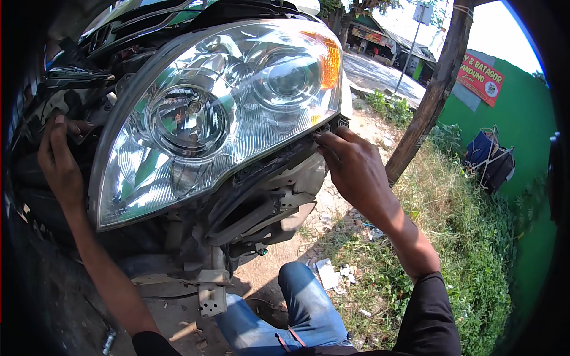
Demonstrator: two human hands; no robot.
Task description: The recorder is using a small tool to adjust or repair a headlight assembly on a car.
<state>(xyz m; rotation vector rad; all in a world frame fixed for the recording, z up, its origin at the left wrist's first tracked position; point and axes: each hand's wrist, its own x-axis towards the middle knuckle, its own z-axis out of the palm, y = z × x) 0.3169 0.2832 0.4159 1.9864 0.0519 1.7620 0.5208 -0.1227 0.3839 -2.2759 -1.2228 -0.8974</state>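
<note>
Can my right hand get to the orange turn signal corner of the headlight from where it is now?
Probably yes. The right hand rests at the headlight's lower outer edge, just below the orange corner, with nothing between them. The left hand is at the far side, out of the way.

The left hand (59,163) is reaching upward, fingers seemingly curled; the right hand (350,169) is stretching forward, fingertips pressing.
</note>
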